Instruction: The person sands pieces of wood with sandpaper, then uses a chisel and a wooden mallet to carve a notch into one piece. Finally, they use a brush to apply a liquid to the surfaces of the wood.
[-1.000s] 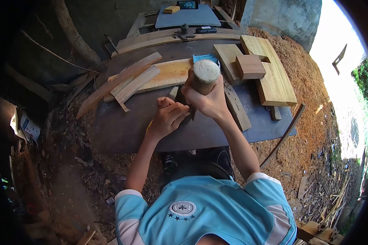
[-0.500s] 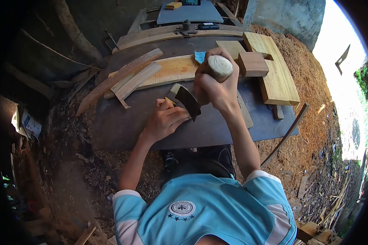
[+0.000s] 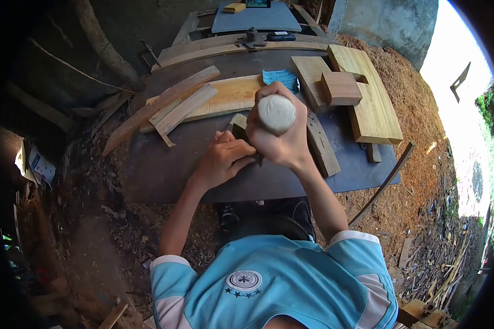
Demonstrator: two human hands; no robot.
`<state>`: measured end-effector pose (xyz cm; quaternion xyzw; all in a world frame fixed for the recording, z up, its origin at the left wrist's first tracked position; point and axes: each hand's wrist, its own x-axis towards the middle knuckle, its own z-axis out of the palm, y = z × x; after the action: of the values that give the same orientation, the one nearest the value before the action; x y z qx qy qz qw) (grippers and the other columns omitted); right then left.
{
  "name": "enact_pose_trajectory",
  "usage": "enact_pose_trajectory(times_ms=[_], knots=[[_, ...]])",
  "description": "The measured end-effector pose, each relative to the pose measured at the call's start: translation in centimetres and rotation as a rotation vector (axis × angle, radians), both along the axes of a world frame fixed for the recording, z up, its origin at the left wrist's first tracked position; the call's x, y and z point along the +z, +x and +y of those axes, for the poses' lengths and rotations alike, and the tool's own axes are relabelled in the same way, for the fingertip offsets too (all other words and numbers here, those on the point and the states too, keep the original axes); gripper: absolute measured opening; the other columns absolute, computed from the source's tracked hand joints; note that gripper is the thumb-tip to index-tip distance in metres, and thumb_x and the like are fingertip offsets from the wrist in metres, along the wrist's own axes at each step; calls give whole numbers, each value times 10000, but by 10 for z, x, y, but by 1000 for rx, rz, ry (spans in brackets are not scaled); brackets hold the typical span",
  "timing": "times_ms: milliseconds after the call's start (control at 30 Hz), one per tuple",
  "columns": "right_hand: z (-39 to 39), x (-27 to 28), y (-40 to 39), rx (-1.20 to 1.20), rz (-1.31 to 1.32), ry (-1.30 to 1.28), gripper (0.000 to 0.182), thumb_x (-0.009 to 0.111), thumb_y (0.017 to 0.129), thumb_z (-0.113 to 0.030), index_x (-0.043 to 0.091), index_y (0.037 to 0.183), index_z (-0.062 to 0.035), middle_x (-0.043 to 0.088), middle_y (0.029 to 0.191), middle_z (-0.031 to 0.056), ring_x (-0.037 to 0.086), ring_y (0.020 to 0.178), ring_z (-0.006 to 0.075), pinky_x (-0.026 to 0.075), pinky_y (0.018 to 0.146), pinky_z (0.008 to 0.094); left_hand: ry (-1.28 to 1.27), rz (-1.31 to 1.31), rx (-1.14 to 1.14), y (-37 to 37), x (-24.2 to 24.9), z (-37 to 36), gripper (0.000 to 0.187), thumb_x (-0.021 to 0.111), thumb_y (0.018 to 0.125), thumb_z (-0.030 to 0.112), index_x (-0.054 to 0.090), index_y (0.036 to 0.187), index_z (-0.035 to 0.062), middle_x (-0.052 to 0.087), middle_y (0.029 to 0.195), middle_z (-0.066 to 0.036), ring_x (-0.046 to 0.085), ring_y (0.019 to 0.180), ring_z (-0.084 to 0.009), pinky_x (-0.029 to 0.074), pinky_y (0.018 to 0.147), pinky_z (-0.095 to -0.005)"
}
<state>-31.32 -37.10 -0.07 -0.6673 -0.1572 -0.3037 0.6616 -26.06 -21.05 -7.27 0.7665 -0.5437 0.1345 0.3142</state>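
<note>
My right hand (image 3: 284, 131) is wrapped round the thick, pale wooden handle (image 3: 277, 114) of a broad-bladed knife, its round end facing up at me. Most of the dark blade (image 3: 239, 132) is hidden behind that hand; its lower tip shows close to the left fingertips. My left hand (image 3: 223, 159) is closed low over the dark tabletop, fingers bent, and what they pinch is covered by them. Beyond the left fingers, beside the blade, a small pale piece of wood (image 3: 237, 120) shows in part.
Long boards (image 3: 233, 92) and narrow strips (image 3: 184, 107) lie left. A blue paper (image 3: 280, 78) is behind my right hand. At right are a wood block (image 3: 341, 88), thick planks (image 3: 374, 120) and a dark slotted piece (image 3: 321, 143). Sawdust (image 3: 422, 120) covers the ground.
My right hand has moved left and slightly down with the knife, closer to my left hand. Less of the blade shows, and more of the blue paper. The left hand stays nearly in place.
</note>
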Motion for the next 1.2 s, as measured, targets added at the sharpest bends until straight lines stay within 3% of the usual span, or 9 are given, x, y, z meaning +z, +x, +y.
enact_pose_trajectory(times_ms=[100,200,300,333,433,567,700,833,1200], knots=[[-4,-7,8,11,106,111,236,568,553,-27,446,755,-15,504,615,26,460,582,56,376,555,195,22,40,2,7,-6,-1,173,704,685,135,613,832,136,602,746,45,470,702,-153,344,721,-312],[-7,11,-1,-36,-75,-64,229,574,560,-40,468,763,-25,467,645,9,445,600,67,369,554,219,2,49,-21,12,2,-7,172,705,686,134,615,833,133,599,757,46,471,705,-157,347,718,-315],[-5,-11,14,8,173,126,221,570,568,-32,466,763,-28,474,646,7,449,599,67,372,556,222,31,80,-24,17,-9,-9,172,706,686,132,616,832,133,596,762,46,470,706,-160,345,724,-309],[-10,-12,18,31,153,175,219,550,588,4,441,777,-15,503,600,26,465,508,51,381,458,186,38,84,-23,20,-11,-11,172,707,685,130,616,831,131,595,762,44,470,706,-162,345,726,-307],[-11,-5,13,-18,37,18,209,539,597,8,444,781,-15,506,605,34,461,502,52,382,456,187,3,103,-78,23,4,-15,174,710,677,122,612,820,133,593,761,41,472,721,-162,339,745,-300],[-12,-3,12,-54,-90,-78,210,547,600,12,449,781,-25,512,626,24,459,523,52,383,471,188,-45,140,-110,19,-14,-13,178,718,665,113,607,803,134,593,756,48,464,716,-157,331,750,-300],[-16,-21,18,70,136,126,237,563,599,19,442,796,-33,518,621,13,476,538,49,383,475,188,-36,58,-90,22,-13,-11,179,725,654,108,602,782,129,603,760,54,460,707,-150,323,743,-295],[-16,-1,6,55,-11,14,265,568,581,18,442,809,-28,525,625,15,478,559,46,393,505,190,-88,64,-97,19,-12,-5,174,729,651,120,608,774,136,610,747,65,463,713,-135,318,741,-286],[-4,-23,20,27,78,0,248,571,569,-7,461,791,-25,526,626,3,486,593,45,401,566,189,-82,43,-72,13,-22,11,194,745,608,108,637,762,153,622,753,85,481,734,-121,325,761,-286]])
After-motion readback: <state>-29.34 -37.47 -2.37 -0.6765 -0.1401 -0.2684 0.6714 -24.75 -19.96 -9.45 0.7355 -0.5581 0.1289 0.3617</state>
